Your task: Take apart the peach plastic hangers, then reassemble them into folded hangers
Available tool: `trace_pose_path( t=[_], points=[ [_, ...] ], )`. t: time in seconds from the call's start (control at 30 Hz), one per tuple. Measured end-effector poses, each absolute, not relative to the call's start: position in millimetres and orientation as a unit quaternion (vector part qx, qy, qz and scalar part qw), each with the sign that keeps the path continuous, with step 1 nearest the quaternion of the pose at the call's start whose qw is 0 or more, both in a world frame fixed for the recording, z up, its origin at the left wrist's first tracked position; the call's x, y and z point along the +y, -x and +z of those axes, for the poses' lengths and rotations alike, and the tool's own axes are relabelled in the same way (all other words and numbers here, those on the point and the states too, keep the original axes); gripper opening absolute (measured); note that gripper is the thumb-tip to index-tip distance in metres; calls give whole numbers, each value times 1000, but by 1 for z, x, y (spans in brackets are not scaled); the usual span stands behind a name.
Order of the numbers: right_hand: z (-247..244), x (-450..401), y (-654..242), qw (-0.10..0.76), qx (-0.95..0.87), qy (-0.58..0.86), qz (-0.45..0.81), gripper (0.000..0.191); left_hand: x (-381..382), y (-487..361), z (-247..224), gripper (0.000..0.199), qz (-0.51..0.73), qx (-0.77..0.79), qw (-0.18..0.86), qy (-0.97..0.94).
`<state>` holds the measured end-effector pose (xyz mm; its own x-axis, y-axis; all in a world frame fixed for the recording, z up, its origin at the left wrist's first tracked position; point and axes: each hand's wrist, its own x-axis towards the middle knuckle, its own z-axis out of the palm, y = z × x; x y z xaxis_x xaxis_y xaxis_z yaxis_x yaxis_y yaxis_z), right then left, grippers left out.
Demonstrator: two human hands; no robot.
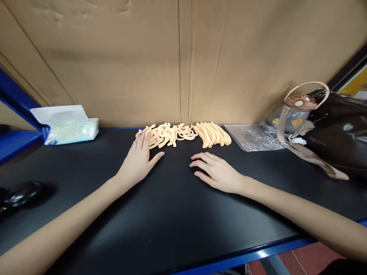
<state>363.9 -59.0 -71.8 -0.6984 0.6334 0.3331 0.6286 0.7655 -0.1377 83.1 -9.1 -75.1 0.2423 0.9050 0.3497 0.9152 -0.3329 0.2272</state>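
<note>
My left hand [138, 162] lies palm down with its thumb held away. Its fingertips reach over the left end of a jumbled heap of peach-coloured curved strips [164, 135]; whether they press on any strip I cannot tell. Beside that heap sit several ring-like peach pieces [187, 132]. To the right, more of the curved strips [213, 133] are lined up side by side in a neat bundle. In front of this bundle, apart from it, my right hand [219, 172] rests over the black tabletop [177, 214], fingers loosely bent and apart, nothing in them.
A tissue pack [71, 129] stands at the back left, and a shiny black rounded object [23, 194] at the left edge. Clear plastic bags [255, 138], a strapped bottle [298, 116] and a dark bag [341, 133] occupy the right. Cardboard [126, 65] walls off the back.
</note>
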Motion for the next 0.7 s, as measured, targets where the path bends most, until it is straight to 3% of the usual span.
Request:
trace_pose_path(
  t=[0.13,0.33,0.7],
  points=[
    [-75,-59,-366,179,-915,361,16,35,-35,-100,-74,81,-196,-530,30,824],
    [-76,-56,-368,136,-910,391,33,60,-73,-117,-70,80,-64,-371,-59,924],
    [-76,-56,-374,122,-919,373,43,60,-67,-114,-61,72,-46,-339,-41,939]
  ],
)
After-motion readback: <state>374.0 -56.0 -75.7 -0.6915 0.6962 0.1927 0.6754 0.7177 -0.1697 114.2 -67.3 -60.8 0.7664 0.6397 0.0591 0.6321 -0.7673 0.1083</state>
